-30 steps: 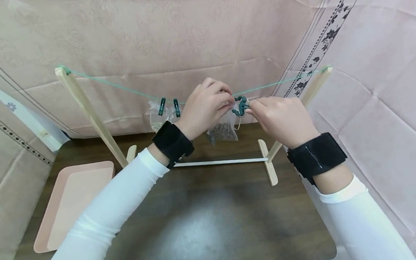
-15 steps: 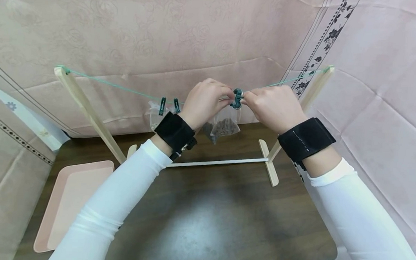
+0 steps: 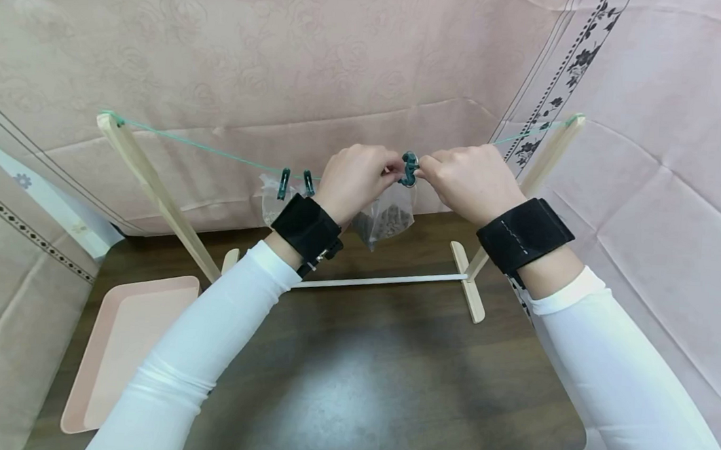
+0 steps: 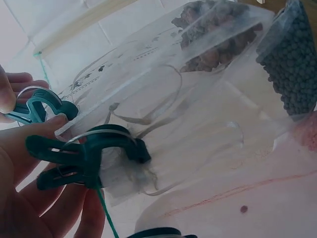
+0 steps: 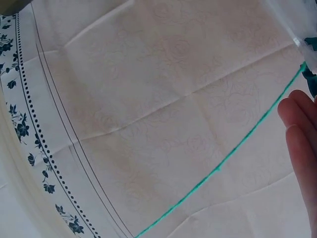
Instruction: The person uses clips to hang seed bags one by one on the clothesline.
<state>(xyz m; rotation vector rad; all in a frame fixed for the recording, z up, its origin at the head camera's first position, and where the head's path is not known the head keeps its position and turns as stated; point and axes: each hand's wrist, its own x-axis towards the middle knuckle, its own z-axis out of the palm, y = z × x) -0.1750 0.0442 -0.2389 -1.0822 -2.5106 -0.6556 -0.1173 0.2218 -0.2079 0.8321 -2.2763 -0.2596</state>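
My right hand [image 3: 469,183] pinches the handles of a green plastic clip [image 3: 409,169], whose jaws lie at the top edge of a translucent drawstring bag [image 3: 394,210] of brown pieces. My left hand [image 3: 359,181] holds that bag's upper edge beside the clip, against the green string [image 5: 218,168]. In the left wrist view, another green clip [image 4: 89,153] sits on the string by my left fingers, with a bag in its jaws. A bag of dark beads [image 4: 292,59] hangs close by. Fingertips of my right hand show at the right wrist view's edge.
The string runs between two wooden posts [image 3: 154,194], joined low by a white rod [image 3: 382,280]. More green clips [image 3: 284,183] hold a bag [image 3: 272,203] left of my hands. A pink tray [image 3: 127,349] lies on the brown table [image 3: 352,388]. Patterned cloth [image 3: 253,63] hangs behind.
My right hand has moved left with its clip, closer to my left hand, and the clip has come to the bag's top edge. My left hand has barely shifted.
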